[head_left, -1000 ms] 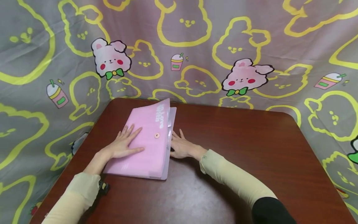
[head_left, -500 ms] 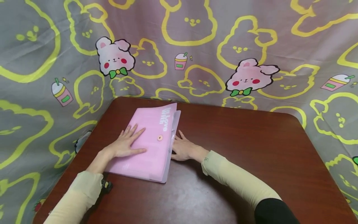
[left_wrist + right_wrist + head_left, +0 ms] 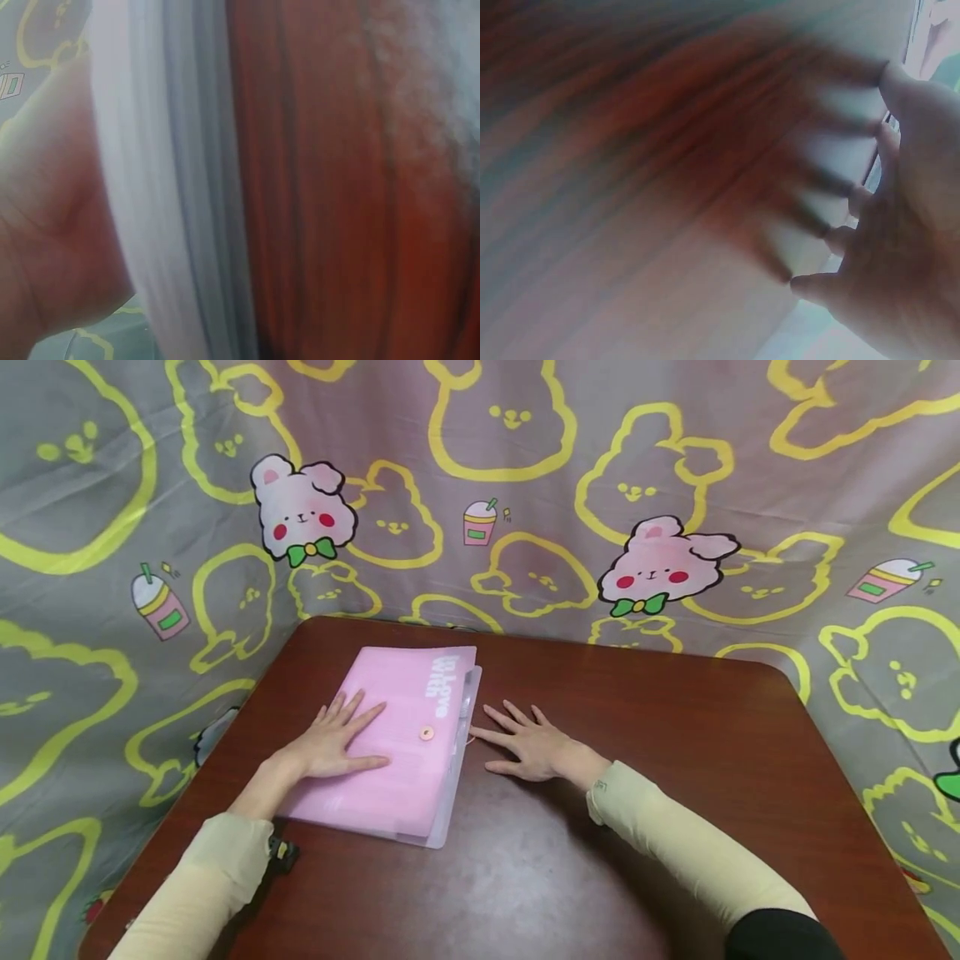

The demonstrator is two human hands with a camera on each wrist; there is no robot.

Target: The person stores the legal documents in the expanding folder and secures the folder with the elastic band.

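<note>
A pink expanding file folder (image 3: 408, 785) with white lettering lies on the table, its flap down over the clear layered edge. My left hand (image 3: 330, 745) rests flat on the cover with spread fingers. In the left wrist view the folder's pleated side (image 3: 176, 165) stands beside that hand (image 3: 52, 202). A round button (image 3: 427, 733) sits near the flap's edge. Just past that edge a thin loop of cord (image 3: 470, 741) shows, close to a fingertip of my right hand (image 3: 536, 748); whether they touch I cannot tell. In the right wrist view, this hand's spread fingers (image 3: 817, 287) reach the tabletop.
The brown wooden table (image 3: 660, 727) has rounded far corners. Behind and at both sides hangs a grey patterned curtain (image 3: 525, 510) with yellow outlines and rabbits. A small black device (image 3: 282, 853) is at the left cuff, left of the folder's near edge.
My right hand has drawn out from the folder's right edge and moved right, its fingers now spread on the table. The raised flap has settled lower. My left hand stays on the cover.
</note>
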